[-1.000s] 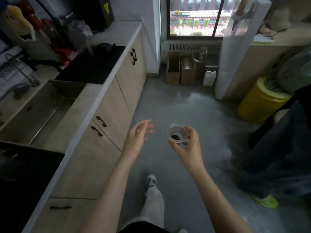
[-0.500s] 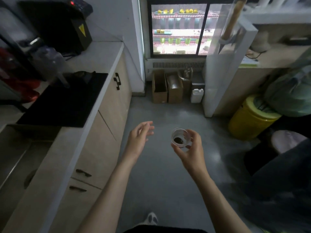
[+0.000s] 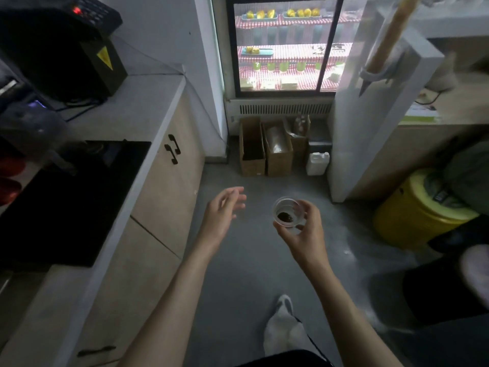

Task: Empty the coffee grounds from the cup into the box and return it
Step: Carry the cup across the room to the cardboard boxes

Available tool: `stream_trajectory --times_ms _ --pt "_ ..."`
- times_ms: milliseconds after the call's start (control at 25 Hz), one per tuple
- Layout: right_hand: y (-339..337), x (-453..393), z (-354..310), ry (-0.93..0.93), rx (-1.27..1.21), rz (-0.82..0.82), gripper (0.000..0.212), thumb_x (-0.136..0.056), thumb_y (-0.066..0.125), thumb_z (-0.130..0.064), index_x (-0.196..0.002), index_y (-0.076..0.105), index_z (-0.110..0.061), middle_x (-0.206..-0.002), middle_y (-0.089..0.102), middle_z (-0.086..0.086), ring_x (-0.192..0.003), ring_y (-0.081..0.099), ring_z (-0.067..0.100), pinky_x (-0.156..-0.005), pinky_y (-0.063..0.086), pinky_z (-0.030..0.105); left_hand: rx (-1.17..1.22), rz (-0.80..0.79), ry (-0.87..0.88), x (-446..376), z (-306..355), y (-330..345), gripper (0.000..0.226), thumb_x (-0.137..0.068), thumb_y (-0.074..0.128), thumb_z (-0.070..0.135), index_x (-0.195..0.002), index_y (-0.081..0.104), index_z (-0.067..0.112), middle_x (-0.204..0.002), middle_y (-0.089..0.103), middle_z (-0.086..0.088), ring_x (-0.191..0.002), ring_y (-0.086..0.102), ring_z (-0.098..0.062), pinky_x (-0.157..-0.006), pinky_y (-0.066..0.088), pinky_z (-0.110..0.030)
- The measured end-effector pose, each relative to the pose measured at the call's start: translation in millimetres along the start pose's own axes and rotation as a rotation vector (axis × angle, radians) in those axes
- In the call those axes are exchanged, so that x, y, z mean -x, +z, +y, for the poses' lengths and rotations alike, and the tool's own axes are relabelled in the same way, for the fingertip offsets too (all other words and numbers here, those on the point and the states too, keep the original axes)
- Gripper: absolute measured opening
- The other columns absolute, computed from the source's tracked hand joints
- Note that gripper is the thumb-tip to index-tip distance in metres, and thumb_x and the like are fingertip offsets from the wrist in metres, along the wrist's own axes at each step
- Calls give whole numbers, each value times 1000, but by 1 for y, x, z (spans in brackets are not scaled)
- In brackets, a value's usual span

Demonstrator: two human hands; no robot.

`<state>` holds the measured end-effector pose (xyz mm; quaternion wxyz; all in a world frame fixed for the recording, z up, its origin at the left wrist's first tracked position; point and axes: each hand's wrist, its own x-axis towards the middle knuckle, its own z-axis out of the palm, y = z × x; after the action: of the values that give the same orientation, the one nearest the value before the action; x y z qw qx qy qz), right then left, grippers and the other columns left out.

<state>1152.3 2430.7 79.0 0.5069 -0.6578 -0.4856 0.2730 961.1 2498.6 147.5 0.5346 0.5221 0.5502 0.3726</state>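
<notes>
My right hand (image 3: 304, 234) holds a small clear plastic cup (image 3: 287, 211) upright over the grey floor, fingers wrapped around its side. A dark clump of coffee grounds (image 3: 284, 216) lies in its bottom. My left hand (image 3: 223, 211) hovers to the left of the cup with the fingers spread and nothing in it. Ahead on the floor, against the wall under the display case, stand two open cardboard boxes: a left box (image 3: 252, 147) with a dark inside and a right box (image 3: 277, 148) with something wrapped in it.
A white counter (image 3: 148, 107) with wooden cabinets runs along the left, carrying a black machine (image 3: 60, 49) and a black mat (image 3: 66, 197). A white jug (image 3: 317, 163) stands beside the boxes. A yellow bin (image 3: 415, 207) and a white partition (image 3: 370, 115) are on the right. My foot (image 3: 284, 311) is below.
The view has moved forward along the counter toward the boxes. Both hands keep the same pose, with the cup still upright in my right hand.
</notes>
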Motion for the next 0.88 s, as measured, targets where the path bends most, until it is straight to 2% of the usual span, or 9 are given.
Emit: stream_trajectory --times_ms 160,280,520,640,720,880 --pt "-9 -96 13 6 -19 -56 68 -78 87 -26 -133 47 -28 -132 53 2 -116 61 19 -92 55 35 -9 76 -19 -78 26 28 29 -104 45 37 -120 66 24 -118 73 -2 -108 70 -16 -92 52 -35" --pt "-13 -155 18 -19 -19 -80 69 -77 87 -23 -131 45 -33 -131 53 2 -116 61 18 -91 55 34 -8 110 -26 -126 38 44 30 -104 45 37 -122 65 24 -120 72 -3 -110 69 -16 -94 51 -36" --pt "-6 -240 30 5 -47 -104 68 -78 87 -20 -128 45 -35 -131 53 0 -112 59 6 -90 52 26 -8 136 -66 -202 43 62 28 -104 45 36 -121 65 25 -119 72 -3 -110 69 -18 -94 51 -37" --pt "4 -272 39 26 -16 -115 68 -78 87 -20 -128 43 -36 -131 53 -1 -111 56 -5 -86 46 12 5 126 -74 -238 42 64 26 -104 46 35 -118 66 27 -117 73 -1 -108 70 -16 -90 52 -34" --pt "14 -300 44 41 0 -121 68 -78 87 -21 -128 43 -37 -132 54 -1 -112 56 -6 -84 44 7 14 118 -72 -273 43 66 26 -104 46 35 -118 67 26 -116 73 -1 -107 70 -16 -88 51 -33" --pt "41 -359 42 31 42 -93 69 -77 88 -22 -127 43 -40 -131 54 -4 -110 55 -10 -88 49 17 46 62 -60 -350 55 62 25 -104 46 35 -116 67 28 -113 74 1 -104 71 -14 -88 52 -33"
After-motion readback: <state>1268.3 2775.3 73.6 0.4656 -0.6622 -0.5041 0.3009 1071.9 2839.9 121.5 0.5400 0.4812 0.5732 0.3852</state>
